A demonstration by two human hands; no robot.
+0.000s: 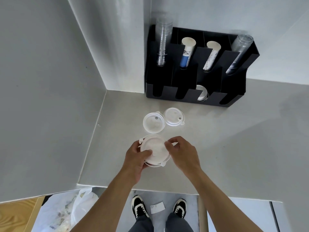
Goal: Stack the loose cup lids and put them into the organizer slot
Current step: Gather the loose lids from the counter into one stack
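Stacking looks partly done. Near the surface's (225, 148) front edge, the left hand (135, 162) grips a short stack of white round plastic cup lids (154, 150) from its left side, while the right hand (181, 152) pinches the top lid's right rim. Farther off, two loose white lids (153, 122) (173, 116) lie touching, not yet gathered. Far right, the black organizer (192, 97) already holds some lids in one front slot (202, 93).
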